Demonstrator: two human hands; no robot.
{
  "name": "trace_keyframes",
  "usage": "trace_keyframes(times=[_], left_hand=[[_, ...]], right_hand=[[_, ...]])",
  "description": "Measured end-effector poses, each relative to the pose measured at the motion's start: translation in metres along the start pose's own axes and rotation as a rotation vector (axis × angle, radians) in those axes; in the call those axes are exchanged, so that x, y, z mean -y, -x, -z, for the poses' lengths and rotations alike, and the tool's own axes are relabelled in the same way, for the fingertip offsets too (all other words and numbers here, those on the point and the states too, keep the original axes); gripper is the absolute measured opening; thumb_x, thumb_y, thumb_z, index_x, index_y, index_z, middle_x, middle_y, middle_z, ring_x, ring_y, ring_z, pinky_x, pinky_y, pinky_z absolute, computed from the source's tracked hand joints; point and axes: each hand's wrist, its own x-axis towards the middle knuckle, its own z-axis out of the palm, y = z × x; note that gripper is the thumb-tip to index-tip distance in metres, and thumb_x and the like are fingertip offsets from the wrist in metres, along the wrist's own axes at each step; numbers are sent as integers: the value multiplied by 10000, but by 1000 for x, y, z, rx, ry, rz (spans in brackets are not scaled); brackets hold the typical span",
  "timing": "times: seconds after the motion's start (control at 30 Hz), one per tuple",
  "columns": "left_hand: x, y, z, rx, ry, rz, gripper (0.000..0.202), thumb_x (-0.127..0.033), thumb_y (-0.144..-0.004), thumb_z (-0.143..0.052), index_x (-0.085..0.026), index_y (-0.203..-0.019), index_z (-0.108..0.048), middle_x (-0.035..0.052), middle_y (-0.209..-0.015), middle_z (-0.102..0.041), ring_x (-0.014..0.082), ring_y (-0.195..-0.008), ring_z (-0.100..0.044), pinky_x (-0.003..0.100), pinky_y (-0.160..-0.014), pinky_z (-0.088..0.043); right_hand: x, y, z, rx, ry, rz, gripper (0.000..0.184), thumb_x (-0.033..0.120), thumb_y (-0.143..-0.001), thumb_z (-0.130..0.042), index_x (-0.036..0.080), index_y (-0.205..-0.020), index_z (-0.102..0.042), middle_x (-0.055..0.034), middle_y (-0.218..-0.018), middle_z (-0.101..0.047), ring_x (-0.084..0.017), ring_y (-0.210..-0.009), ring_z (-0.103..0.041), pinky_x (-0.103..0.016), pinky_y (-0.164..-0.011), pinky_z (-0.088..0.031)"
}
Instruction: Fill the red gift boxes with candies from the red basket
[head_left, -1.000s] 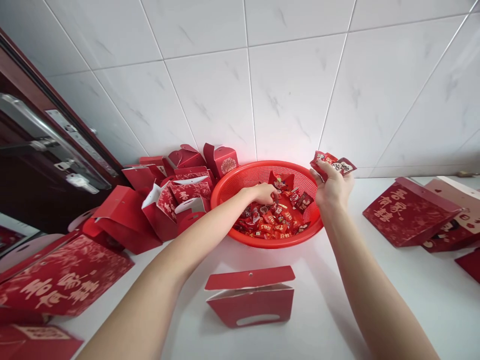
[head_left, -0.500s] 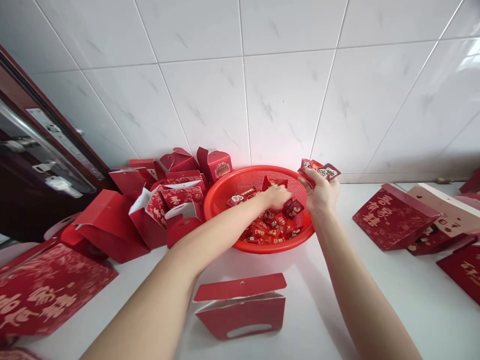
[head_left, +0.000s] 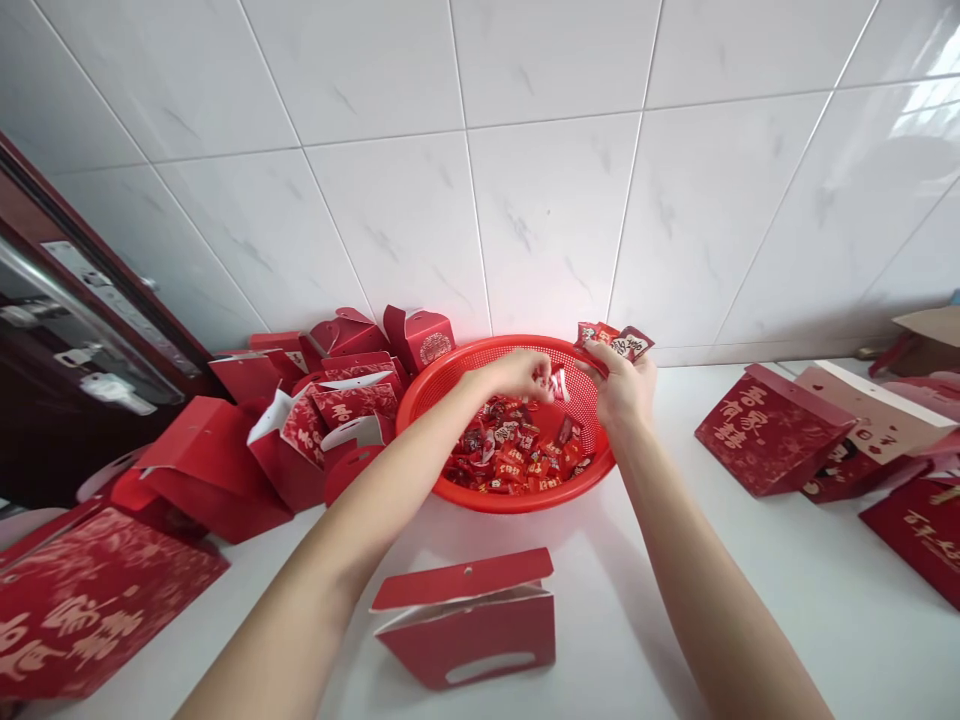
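Candies (head_left: 517,462) in mostly red wrappers lay heaped in a red perforated plastic basket (head_left: 517,503), which stood at the centre of the frame on a white tabletop (head_left: 622,610), near a tiled wall (head_left: 547,200). Left hand (head_left: 523,375), over the basket: the fingers were curled and pinched one red-and-white wrapped candy (head_left: 559,384) above the heap. Right hand (head_left: 624,388), at the basket's right rim: thumb and fingers were closed around several wrapped candies (head_left: 615,341), their printed ends protruding; whether the hand touched the rim could not be told. At lower centre, a red gift box (head_left: 487,640) stood upright, its top flap partly raised above a narrow opening. Further red gift boxes (head_left: 217,475) crowded the left of the frame, while a printed dark-red box (head_left: 772,430) leaned beside others at right. Keys (head_left: 116,391) hung from a dark door (head_left: 45,440) at far left.
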Motion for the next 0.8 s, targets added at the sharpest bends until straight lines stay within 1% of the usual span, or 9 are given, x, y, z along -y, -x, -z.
trace_keyframes(times=[0.07,0.13,0.23,0.37,0.43,0.5,0.6,0.7,0.8], left_hand=[[6,11,12,-203,179,-15,326,-444,-739,-791,-191,-911,-677,38,-958,-736,214,-864,-663,297,-730,-483],[9,27,19,-335,315,-78,398,-529,-790,-737,-171,-961,-701,63,-1006,-737,218,-906,-655,320,-804,-491],[9,56,19,-436,521,-105,414,-509,-796,-735,-153,-1007,-714,79,-1040,-742,211,-927,-667,338,-868,-507],[5,93,8,-615,718,-23,548,-456,-681,-859,-162,-1118,-712,63,-1003,-750,213,-913,-694,343,-862,-537],[3,107,2,-680,812,22,577,-453,-635,-894,-166,-1108,-731,51,-959,-757,217,-900,-701,344,-855,-542],[1,116,-2,-702,885,37,521,-467,-618,-907,-161,-1016,-767,52,-925,-765,215,-878,-698,340,-850,-537],[-1,123,-7,-684,932,38,440,-475,-591,-919,-157,-869,-797,46,-827,-754,201,-790,-673,327,-788,-522],[-1,124,-11,-678,976,47,415,-440,-552,-935,-176,-846,-810,13,-714,-710,193,-715,-648,324,-734,-503],[-2,124,-13,-659,1015,49,392,-399,-534,-945,-188,-838,-815,-11,-674,-677,178,-692,-632,312,-725,-489]], right_hand=[[2,2,-2,54,13,-33,244,84,-592,-779,196,-633,-567,18,-641,-683,-151,-650,-709,-218,-546,-605],[5,5,-4,118,26,-61,196,83,-592,-776,183,-663,-624,4,-671,-712,-156,-667,-720,-222,-560,-610],[11,9,-6,223,46,-97,188,93,-585,-802,172,-697,-672,-18,-720,-747,-163,-694,-732,-245,-622,-629],[18,16,-6,465,128,-181,242,170,-564,-892,179,-715,-703,-35,-771,-775,-181,-752,-744,-308,-779,-644],[19,20,-6,569,161,-236,285,222,-541,-936,185,-709,-709,-25,-759,-769,-185,-752,-739,-335,-808,-642],[20,23,-7,657,171,-282,311,251,-530,-960,183,-714,-718,-22,-759,-764,-186,-762,-735,-348,-832,-637],[18,29,-8,758,190,-325,324,257,-564,-961,179,-792,-744,-36,-827,-778,-194,-814,-740,-370,-886,-624],[14,32,-9,791,239,-331,361,263,-592,-955,173,-872,-747,-47,-874,-784,-206,-836,-745,-385,-904,-616],[12,33,-8,800,274,-318,395,271,-606,-956,179,-927,-744,-44,-883,-786,-216,-853,-755,-386,-905,-615]])
